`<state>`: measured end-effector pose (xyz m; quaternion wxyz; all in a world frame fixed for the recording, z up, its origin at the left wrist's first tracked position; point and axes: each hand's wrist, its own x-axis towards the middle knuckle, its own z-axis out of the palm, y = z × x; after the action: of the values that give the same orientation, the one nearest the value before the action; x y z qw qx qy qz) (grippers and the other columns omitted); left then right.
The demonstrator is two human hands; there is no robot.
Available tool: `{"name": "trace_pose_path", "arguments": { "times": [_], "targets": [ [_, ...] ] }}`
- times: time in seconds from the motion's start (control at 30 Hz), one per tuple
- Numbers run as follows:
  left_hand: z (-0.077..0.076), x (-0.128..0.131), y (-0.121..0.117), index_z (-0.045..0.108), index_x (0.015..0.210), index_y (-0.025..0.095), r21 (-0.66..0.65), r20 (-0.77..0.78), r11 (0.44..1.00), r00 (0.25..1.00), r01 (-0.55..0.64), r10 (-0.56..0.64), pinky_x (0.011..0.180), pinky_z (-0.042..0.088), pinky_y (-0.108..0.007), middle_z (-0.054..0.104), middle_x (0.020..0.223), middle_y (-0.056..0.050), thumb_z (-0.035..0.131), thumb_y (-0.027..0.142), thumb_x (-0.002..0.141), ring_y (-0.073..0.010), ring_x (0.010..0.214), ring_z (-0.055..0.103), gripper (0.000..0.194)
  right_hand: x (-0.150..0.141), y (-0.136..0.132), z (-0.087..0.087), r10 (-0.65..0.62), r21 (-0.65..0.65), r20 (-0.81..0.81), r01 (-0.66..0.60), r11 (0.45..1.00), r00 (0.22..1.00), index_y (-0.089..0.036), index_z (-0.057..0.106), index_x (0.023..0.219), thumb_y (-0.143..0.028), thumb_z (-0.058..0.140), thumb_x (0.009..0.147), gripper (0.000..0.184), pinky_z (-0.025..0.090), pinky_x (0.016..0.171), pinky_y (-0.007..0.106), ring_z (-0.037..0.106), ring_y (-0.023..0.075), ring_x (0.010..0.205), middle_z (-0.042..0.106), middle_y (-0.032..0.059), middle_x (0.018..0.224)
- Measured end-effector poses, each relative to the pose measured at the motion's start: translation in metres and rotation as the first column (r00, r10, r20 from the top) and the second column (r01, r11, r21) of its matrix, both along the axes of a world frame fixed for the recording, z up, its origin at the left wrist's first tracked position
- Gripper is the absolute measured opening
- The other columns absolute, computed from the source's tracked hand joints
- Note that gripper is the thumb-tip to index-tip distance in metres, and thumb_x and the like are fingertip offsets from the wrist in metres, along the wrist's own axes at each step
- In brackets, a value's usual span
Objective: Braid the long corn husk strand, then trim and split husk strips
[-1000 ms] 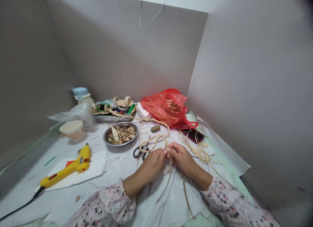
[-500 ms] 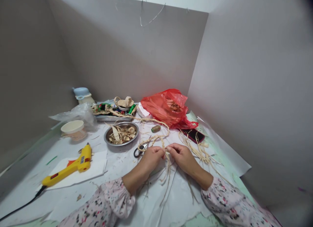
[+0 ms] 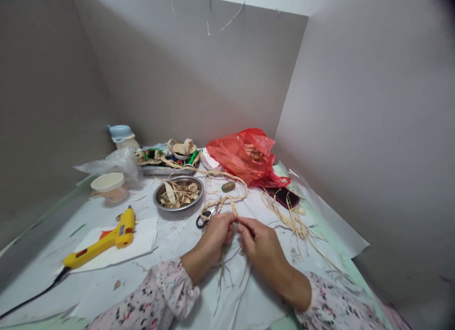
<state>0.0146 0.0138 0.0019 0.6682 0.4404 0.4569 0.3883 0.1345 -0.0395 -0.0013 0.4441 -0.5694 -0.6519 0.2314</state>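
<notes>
A long plaited straw braid (image 3: 242,182) winds from the back tray across the table to my hands. My left hand (image 3: 219,231) pinches the braid's near end between closed fingers. Close against it, my right hand (image 3: 256,234) has its fingers pressed on the straw strands at the same spot. Loose strands (image 3: 221,277) hang below both hands toward the table's front. Just beyond my left hand lie scissors (image 3: 204,218), partly covered by the braid. A small spool of thread (image 3: 228,186) rests inside the braid's curve.
To the left are a yellow glue gun (image 3: 106,242) on white paper, a paper cup (image 3: 110,187) and a metal bowl (image 3: 159,203) of straw scraps. A red plastic bag (image 3: 234,152), a phone (image 3: 284,197) and a straw bundle (image 3: 296,226) lie to the right. A tray (image 3: 170,171) stands behind.
My right hand has turned and lowered its fingers, closing in against my left hand at the braid's end. The hanging strands have shifted and spread. The whole view has shifted slightly.
</notes>
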Motion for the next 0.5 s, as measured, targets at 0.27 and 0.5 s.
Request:
{"name": "trace_pose_path", "arguments": {
  "times": [0.27, 0.5],
  "targets": [
    [0.004, -0.003, 0.002, 0.044, 0.060, 0.018, -0.080, 0.137, 0.995, 0.990, 0.053, -0.042, 0.041, 0.010, -0.019, 0.026, 0.047, 0.012, 0.068, 0.040, 0.067, -0.0021, 0.038, 0.018, 0.034, -0.003, -0.002, -0.014, -0.047, 0.191, 0.360, -0.024, 0.981, 0.932, -0.015, 0.059, 0.124, -0.016, 0.039, 0.089, 0.040, 0.053, 0.080, 0.037, 0.066, 0.0251, 0.091, 0.069, 0.0152, 0.105],
    [0.005, -0.002, 0.003, 0.060, 0.071, 0.012, -0.102, 0.108, 0.995, 0.994, 0.009, 0.002, 0.040, 0.009, -0.019, 0.027, 0.046, 0.011, 0.066, 0.039, 0.069, -0.0026, 0.039, 0.017, 0.027, -0.002, -0.010, -0.001, 0.018, 0.147, 0.513, -0.109, 0.983, 0.858, -0.017, 0.064, 0.110, -0.020, 0.042, 0.092, 0.029, 0.048, 0.065, 0.031, 0.066, 0.0222, 0.075, 0.070, 0.0116, 0.090]
  ]
}}
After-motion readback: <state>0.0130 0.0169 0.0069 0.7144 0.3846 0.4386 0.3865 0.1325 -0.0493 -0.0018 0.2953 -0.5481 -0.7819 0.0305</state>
